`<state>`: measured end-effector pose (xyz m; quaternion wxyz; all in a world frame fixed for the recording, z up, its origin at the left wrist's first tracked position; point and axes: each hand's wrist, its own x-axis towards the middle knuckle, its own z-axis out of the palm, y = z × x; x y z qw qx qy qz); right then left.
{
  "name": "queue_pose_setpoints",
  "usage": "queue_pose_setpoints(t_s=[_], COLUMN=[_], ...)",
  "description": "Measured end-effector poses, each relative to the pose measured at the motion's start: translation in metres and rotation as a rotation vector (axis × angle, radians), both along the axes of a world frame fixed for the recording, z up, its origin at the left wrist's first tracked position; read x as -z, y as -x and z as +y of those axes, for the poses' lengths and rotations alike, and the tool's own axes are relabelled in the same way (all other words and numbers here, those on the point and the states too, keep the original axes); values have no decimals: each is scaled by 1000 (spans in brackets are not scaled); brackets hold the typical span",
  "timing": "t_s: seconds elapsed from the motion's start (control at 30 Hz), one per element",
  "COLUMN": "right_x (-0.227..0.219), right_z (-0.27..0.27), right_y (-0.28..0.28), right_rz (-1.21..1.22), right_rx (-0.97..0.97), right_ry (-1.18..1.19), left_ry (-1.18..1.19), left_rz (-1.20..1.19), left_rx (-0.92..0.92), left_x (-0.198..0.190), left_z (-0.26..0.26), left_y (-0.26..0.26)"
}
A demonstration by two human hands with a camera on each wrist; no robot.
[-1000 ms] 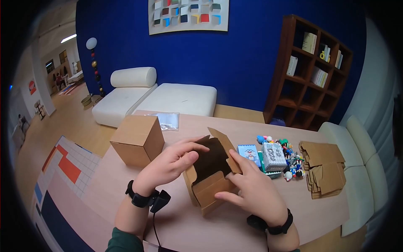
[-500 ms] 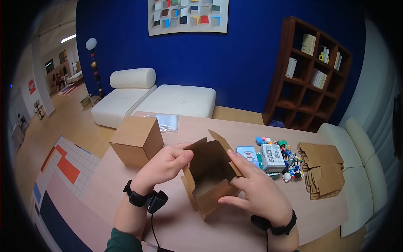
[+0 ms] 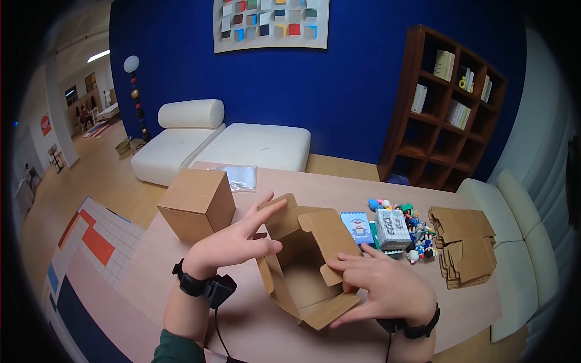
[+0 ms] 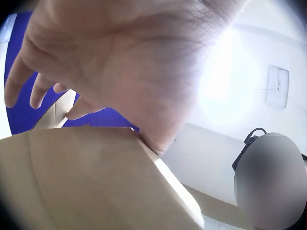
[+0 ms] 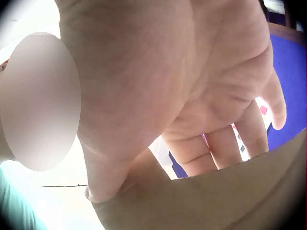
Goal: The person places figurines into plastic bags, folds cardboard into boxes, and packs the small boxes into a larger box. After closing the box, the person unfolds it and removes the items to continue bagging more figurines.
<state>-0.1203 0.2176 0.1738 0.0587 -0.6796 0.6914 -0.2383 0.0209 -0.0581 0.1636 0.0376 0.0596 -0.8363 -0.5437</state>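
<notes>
An open-topped cardboard box point(image 3: 308, 272) is tilted between both hands, its flaps spread and its inside facing up. The left hand point(image 3: 233, 245) is at its left rim with fingers extended and spread; in the left wrist view the palm point(image 4: 115, 62) lies close against the cardboard point(image 4: 91, 177). The right hand point(image 3: 390, 284) grips the right side, fingers over a flap point(image 3: 330, 236) and thumb at the lower flap. In the right wrist view, the right hand point(image 5: 177, 91) has its thumb and fingers at the cardboard point(image 5: 211, 196).
A closed cardboard box point(image 3: 196, 202) stands on the table point(image 3: 151, 272) at left, with a clear plastic bag point(image 3: 242, 178) behind. Right of the hands are small boxes point(image 3: 393, 228), several figurines point(image 3: 422, 236) and a stack of flattened cardboard point(image 3: 466, 248).
The held box has turned and tilted, so more of its inside shows. The left fingers have straightened and spread from the rim. The right hand has moved a little right and down.
</notes>
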Motion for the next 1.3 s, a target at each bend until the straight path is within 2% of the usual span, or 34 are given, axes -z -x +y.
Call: queue_pose_setpoints(t_s=[0.13, 0.27, 0.33, 0.37, 0.43, 0.5, 0.53, 0.7, 0.8, 0.87, 0.93, 1.0, 1.03, 1.07, 1.13, 1.2, 1.23, 1.3], right_x=[1, -4, 4, 0, -10, -11, -10, -7, -5, -7, -11, -8, -7, -6, -3, -3, -3, 4], right_z=[-3, -4, -7, -6, -3, -4, -5, 0, 5, 6, 5, 5, 6, 6, 5, 6, 7, 7], right_y=[-1, 1, 6, 5, -1, -3, -4, -4, -5, -7, -9, -11, -12, -11, -11, -11, -10, -9], right_rz=[6, -37, -86, -85, -225, -161, -98, -77, -77, -70, -98, -120, -140, -140, -46, -14, 17, 47], right_rx=[-12, -3, -88, -85, 155, 189, 222, 184, 126, 90, 121, 162, 203, 204, 168, 180, 192, 179], right_ry=[75, 0, 185, 187, -22, 5, 31, 24, -17, -33, -126, -113, -98, -97, -11, -53, -94, -64], left_ry=[18, 113, 122, 101, 80, 12, 12, 13, -74, -154, -80, -152, -152, -78, -3, -49, -4, 20], left_rz=[31, 189, 235, 244, 253, 344, 343, 380, 279, 86, 83, 110, 109, 122, 134, 261, 217, 197], left_rx=[34, 105, 138, 125, 112, 225, 225, 386, 487, 508, 491, 381, 382, 379, 377, 205, 143, 146], left_x=[4, 14, 10, 4, 1, 5, 7, 13, 8, 11, 11, 10, 12, 14, 18, 23, 17, 15], left_z=[-5, -14, -11, -6, -2, -3, -2, -8, -4, 3, 10, 15, 15, 13, 16, 27, 32, 33], left_y=[3, 9, 10, 7, 7, 8, 8, 11, 8, 3, 6, 5, 7, 10, 14, 17, 15, 14])
